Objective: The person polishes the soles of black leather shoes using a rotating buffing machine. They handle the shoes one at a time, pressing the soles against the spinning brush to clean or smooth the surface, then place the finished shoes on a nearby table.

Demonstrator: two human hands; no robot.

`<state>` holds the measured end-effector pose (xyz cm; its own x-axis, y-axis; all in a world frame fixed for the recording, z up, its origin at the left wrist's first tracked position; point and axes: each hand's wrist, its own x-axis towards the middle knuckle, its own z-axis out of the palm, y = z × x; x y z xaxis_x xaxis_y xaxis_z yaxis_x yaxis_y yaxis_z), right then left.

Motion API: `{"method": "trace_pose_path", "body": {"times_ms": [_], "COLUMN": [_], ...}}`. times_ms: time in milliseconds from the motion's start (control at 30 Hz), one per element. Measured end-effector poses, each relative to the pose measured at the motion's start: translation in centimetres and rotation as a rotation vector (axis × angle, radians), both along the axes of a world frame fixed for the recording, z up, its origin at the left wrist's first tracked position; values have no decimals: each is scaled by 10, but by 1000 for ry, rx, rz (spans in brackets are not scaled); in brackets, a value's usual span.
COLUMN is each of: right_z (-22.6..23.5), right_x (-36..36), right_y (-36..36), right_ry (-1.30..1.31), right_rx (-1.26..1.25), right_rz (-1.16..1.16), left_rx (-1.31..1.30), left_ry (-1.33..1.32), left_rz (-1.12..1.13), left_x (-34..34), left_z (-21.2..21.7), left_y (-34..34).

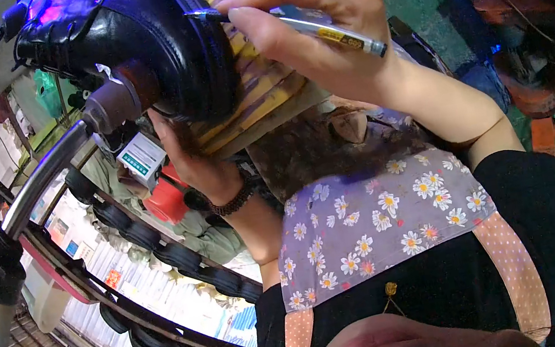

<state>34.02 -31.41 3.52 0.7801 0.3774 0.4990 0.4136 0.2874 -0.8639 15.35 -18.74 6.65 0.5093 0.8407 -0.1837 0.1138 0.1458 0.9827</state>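
A black leather lace-up shoe (143, 39) lies at the top, its laces toward the left, with blue-purple light shining on it. My right hand (322, 12) pinches a clear-barrelled pen (336, 34), whose tip meets or nearly meets the shoe along its stitched edge. From below, my left hand (202, 170) supports the shoe, thumb up along its side; most of its fingers are hidden. A dark bracelet (234, 198) circles the left wrist. Beside the shoe is a worn, yellow-brown ridged surface (263, 78).
A metal tube with a grey end fitting (112, 101) reaches in from the left, close to the shoe. Behind it are a small white-and-green box (141, 158), a red container (165, 199) and a rack with several black rounded pieces (175, 257). A flowered apron (385, 222) covers my front.
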Motion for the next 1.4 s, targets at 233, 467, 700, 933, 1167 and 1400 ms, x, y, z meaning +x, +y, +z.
{"method": "trace_pose_path", "body": {"times_ms": [233,467,700,933,1167,1400], "right_z": [8,38,40,3,1,28], "right_x": [14,38,61,39,-6,-27], "right_y": [-11,-13,22,71,65,61], "right_ry": [-49,-262,-160,-272,-192,9], "right_rx": [36,-125,18,152,40,210], "right_rz": [45,-4,-174,-285,-121,291], "left_rx": [-100,-653,-698,1112,474,690], "left_ry": [107,-304,-419,-155,76,184], "left_rz": [229,120,-284,386,191,245], "left_x": [11,65,90,58,2,22], "left_z": [-6,9,9,16,-26,-37], "left_y": [-41,-87,-80,-55,-23,-42]}}
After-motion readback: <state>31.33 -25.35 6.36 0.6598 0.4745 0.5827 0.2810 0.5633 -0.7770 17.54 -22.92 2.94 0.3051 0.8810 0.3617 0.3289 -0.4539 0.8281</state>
